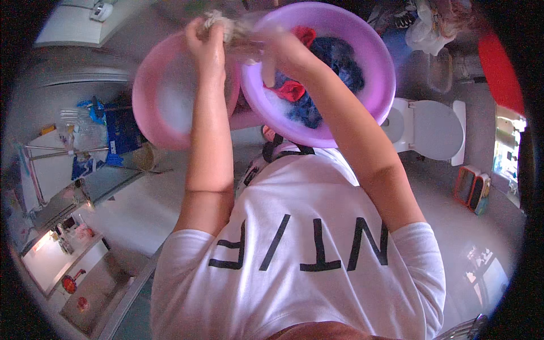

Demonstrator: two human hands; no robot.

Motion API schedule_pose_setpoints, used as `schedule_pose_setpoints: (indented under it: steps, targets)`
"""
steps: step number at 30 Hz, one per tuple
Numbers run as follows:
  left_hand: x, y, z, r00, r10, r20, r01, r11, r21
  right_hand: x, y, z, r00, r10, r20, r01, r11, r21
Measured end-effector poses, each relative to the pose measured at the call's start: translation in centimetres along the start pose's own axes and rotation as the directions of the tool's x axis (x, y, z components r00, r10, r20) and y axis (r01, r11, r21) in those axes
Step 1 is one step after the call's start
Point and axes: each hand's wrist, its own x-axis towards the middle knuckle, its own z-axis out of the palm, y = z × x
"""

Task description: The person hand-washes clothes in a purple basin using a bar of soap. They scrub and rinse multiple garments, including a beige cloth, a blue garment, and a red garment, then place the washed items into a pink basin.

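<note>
My left hand [208,40] is closed around one end of a wet, pale cloth [242,36], which is bunched up above its fingers. The cloth stretches across to my right hand [287,51], which grips the other end and is blurred by motion. Below my left hand and forearm is a pink basin [146,100] with cloudy, whitish water in it. A purple basin [380,87] lies beneath my right hand and forearm, its rim overlapping the pink one. Inside it are dark blue clothes [346,63] and a red cloth [291,90], with some foam.
A white toilet [437,129] with its lid down stands right of the purple basin. A transparent plastic bag [429,29] is at the upper right. Further left are a blue bag [121,127] and a woven basket [145,156]. A sink counter [97,293] fills the lower left.
</note>
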Motion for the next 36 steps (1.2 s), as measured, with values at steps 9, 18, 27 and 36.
schedule_pose_setpoints:
  steps: [9,18,27,36]
  targets:
    - [3.3,-8.3,-4.9,0.844,0.158,0.512,-0.527,0.42,0.739,-1.6,1.1,-4.5,0.99,0.069,-0.12,-0.096,0.966,-0.24]
    - [6.6,-7.2,-3.7,0.782,-0.026,0.622,-0.602,0.226,0.766,-5.6,-0.5,-14.8,0.9,-0.249,-0.357,-0.298,0.246,-0.922]
    - [-0.6,-7.3,2.0,0.827,-0.039,0.561,-0.516,0.346,0.784,-6.3,5.3,-13.6,0.991,0.073,-0.11,-0.049,-0.573,-0.818]
    - [-4.0,-18.0,4.4,0.823,-0.512,0.246,-0.152,0.218,0.964,-7.8,1.5,-12.4,0.995,0.1,-0.027,0.02,-0.442,-0.897]
